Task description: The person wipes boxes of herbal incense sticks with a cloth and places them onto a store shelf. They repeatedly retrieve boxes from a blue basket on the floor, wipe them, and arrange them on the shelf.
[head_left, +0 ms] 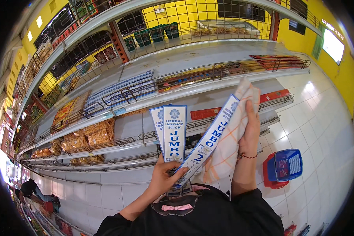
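Note:
My left hand [163, 177] is closed around the lower ends of several long white incense stick boxes with blue borders. One incense box [174, 131] faces me upright, with another partly hidden behind it. A third box [208, 143] fans out to the right, its lower end under my left thumb. My right hand [250, 135] grips a white cloth [228, 147] with orange checks. The cloth lies along the right edge of the slanted box, and its top end pokes up above my fingers.
Ahead, a shelf [192, 91] carries similar blue-and-white boxes [122, 90] and darker flat packs [200, 77] behind a wire rail. Snack bags [100, 131] fill a lower level at left. Blue and red baskets [288, 165] stand on the floor at right. Another person [33, 190] bends down at far left.

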`<state>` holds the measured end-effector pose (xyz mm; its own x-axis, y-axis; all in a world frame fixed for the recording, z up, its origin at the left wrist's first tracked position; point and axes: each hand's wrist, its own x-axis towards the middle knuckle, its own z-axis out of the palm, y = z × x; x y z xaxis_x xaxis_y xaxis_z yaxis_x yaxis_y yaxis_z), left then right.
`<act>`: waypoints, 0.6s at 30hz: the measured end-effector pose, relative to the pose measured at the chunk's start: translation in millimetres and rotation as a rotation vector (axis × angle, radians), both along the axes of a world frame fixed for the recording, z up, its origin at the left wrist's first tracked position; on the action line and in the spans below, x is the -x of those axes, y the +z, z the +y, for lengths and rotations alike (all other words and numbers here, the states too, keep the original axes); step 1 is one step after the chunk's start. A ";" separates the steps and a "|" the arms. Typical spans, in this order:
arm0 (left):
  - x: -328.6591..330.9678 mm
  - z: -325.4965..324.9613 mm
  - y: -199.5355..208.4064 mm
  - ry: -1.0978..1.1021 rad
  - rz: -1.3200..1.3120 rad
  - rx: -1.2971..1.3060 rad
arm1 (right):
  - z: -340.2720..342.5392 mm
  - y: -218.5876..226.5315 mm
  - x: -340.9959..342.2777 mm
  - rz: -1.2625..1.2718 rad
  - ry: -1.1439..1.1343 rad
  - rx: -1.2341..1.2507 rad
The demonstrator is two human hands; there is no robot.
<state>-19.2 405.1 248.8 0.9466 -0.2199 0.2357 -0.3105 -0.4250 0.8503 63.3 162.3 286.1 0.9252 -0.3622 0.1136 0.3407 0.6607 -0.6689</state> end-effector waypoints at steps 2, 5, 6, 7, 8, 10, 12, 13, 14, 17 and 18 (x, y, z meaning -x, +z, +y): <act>0.0 -0.3 -3.9 0.034 0.002 0.057 | -1.0 3.4 6.0 0.041 -0.002 0.009; -3.0 1.0 -13.2 0.048 0.041 0.148 | 21.8 -12.4 18.1 0.089 0.092 0.101; -5.0 0.1 -11.6 0.036 0.038 0.128 | 29.2 -18.5 21.8 0.088 0.156 0.113; -5.1 -0.8 -10.0 0.023 0.035 0.108 | 35.9 -23.1 26.0 0.086 0.219 0.122; -6.5 -0.9 -15.1 0.024 0.017 0.121 | 43.4 -27.0 28.9 0.079 0.286 0.131; -4.5 -2.5 -4.0 -0.008 0.006 0.040 | 60.4 -33.7 36.4 0.051 0.355 0.198; -4.2 -1.8 -0.2 -0.025 0.001 0.001 | 63.5 -32.8 36.1 0.057 0.365 0.273; -3.8 -0.8 -1.5 -0.024 0.002 0.004 | 59.5 -27.9 32.6 0.063 0.367 0.206; -3.0 0.3 -3.2 -0.022 0.005 0.009 | 53.6 -22.2 27.6 0.072 0.370 0.141; -1.2 0.3 -2.2 -0.024 -0.056 -0.065 | 46.1 -10.7 20.7 0.071 0.365 0.083; -0.6 0.2 -1.2 -0.025 -0.063 -0.074 | 48.5 -12.7 21.1 0.059 0.374 0.134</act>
<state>-18.7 405.3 247.6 0.9244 -0.2619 0.2772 -0.3737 -0.4772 0.7954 42.2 210.7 273.4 0.9967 0.0151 0.0795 0.0516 0.6374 -0.7688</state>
